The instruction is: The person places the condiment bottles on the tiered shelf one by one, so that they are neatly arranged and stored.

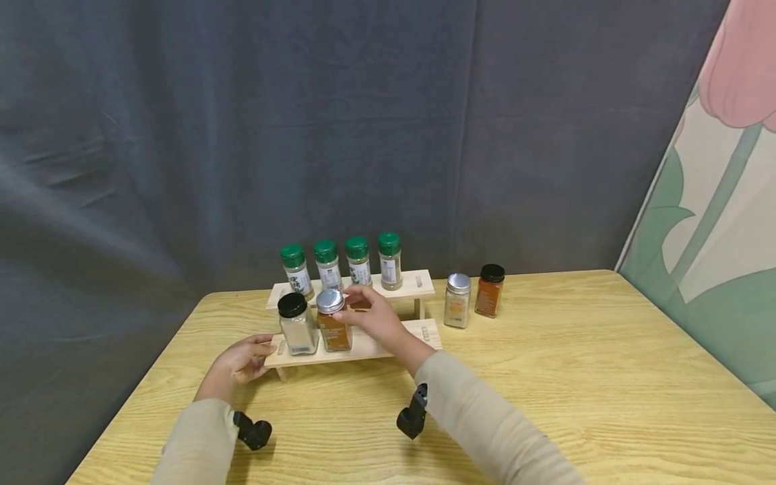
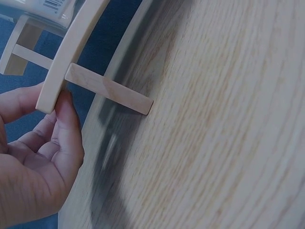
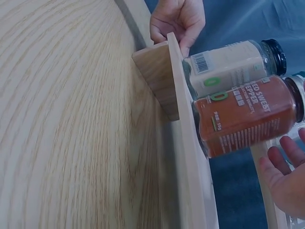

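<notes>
A two-tier wooden spice rack (image 1: 365,347) stands on the table. My left hand (image 1: 244,357) pinches the left end of its lower shelf, thumb and fingers on either side of the board in the left wrist view. On that shelf a black-lidded jar of pale powder (image 1: 300,331) stands beside a silver-lidded spice jar (image 1: 335,335) of red-brown powder. Its label reads red sweet pepper in the right wrist view. My right hand (image 1: 378,318) holds this second jar near its lid between thumb and forefinger, while the other fingers (image 3: 276,164) stay off it.
Several green-capped spice bottles (image 1: 390,263) line the upper shelf. To the right of the rack stand a silver-lidded jar of pale contents (image 1: 457,303) and a black-lidded jar of red powder (image 1: 489,292). A dark curtain (image 1: 376,135) hangs behind the table (image 1: 545,377).
</notes>
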`<state>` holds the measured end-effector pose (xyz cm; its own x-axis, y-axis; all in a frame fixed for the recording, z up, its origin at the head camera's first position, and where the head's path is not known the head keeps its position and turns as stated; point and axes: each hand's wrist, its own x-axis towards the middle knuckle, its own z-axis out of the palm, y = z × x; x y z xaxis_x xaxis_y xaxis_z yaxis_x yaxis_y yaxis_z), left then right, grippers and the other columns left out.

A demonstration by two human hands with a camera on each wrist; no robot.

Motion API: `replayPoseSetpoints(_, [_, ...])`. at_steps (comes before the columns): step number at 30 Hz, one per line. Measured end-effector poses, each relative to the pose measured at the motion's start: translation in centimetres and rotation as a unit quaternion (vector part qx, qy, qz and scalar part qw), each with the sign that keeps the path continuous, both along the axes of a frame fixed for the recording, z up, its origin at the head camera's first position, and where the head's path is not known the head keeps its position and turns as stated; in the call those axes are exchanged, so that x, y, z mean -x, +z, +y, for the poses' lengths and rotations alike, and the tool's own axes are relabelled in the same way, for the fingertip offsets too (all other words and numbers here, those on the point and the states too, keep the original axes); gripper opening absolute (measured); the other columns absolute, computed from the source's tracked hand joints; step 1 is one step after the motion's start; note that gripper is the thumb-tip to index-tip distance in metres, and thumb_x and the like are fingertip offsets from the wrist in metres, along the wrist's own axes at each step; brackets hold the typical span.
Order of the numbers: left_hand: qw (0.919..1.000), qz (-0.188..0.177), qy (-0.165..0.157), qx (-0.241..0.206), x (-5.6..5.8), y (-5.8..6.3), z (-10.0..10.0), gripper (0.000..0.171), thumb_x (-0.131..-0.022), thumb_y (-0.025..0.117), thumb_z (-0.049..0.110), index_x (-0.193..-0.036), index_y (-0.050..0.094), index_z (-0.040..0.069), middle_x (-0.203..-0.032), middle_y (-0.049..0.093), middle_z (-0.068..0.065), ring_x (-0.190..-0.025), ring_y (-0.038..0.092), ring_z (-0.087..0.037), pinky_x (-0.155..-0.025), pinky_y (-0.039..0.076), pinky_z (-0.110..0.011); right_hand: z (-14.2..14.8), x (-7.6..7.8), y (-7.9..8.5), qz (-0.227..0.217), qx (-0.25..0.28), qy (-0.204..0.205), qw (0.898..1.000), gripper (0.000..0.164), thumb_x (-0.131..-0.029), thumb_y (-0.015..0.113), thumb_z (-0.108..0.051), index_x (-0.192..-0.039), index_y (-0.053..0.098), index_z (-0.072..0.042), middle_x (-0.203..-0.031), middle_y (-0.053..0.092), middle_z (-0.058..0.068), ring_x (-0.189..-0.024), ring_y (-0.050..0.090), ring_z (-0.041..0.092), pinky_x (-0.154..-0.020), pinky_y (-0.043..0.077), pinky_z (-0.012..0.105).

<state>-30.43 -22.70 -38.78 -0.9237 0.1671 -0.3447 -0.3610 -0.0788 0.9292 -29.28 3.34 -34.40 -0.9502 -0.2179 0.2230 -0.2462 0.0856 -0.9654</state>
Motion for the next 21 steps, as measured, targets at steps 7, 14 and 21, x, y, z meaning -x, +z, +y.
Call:
replayPoseSetpoints(7, [1.0,-0.002,0.001,0.004,0.0,0.0,0.0,0.06,-0.082,0.052,-0.002,-0.13,0.017,-0.007,-0.081,0.052,-0.005,-0.066,0.057,-0.011,-0.057,0.046,-0.021,1.4,-0.6,0.1,0.005,0.0,-0.005,1.0,0.049,-0.076,0.067,-0.015,-0.119,0.047,-0.002,-0.109,0.051,0.014,-0.102,0.046,0.027,-0.082,0.04,0.034])
replayPoseSetpoints(14, [1.0,0.001,-0.004,0.001,0.0,-0.2,0.1,0.058,-0.083,0.05,-0.002,-0.13,0.016,-0.008,-0.082,0.051,-0.006,-0.066,0.057,-0.011,-0.058,0.047,-0.02,3.5,-1.8,0.4,0.0,0.012,-0.012,1.0,0.047,-0.077,0.065,-0.013,-0.119,0.047,-0.002,-0.111,0.05,0.017,-0.103,0.047,0.028,-0.083,0.04,0.035])
replayPoseSetpoints(21, [0.9999,0.006,-0.008,0.002,0.0,-0.2,-0.1,0.059,-0.083,0.051,-0.003,-0.13,0.015,-0.008,-0.083,0.05,-0.006,-0.067,0.057,-0.011,-0.058,0.047,-0.021,6.2,-2.5,0.4,0.004,0.023,-0.018,1.0,0.045,-0.078,0.063,-0.011,-0.118,0.046,0.0,-0.107,0.052,0.013,-0.097,0.049,0.024,-0.081,0.04,0.033])
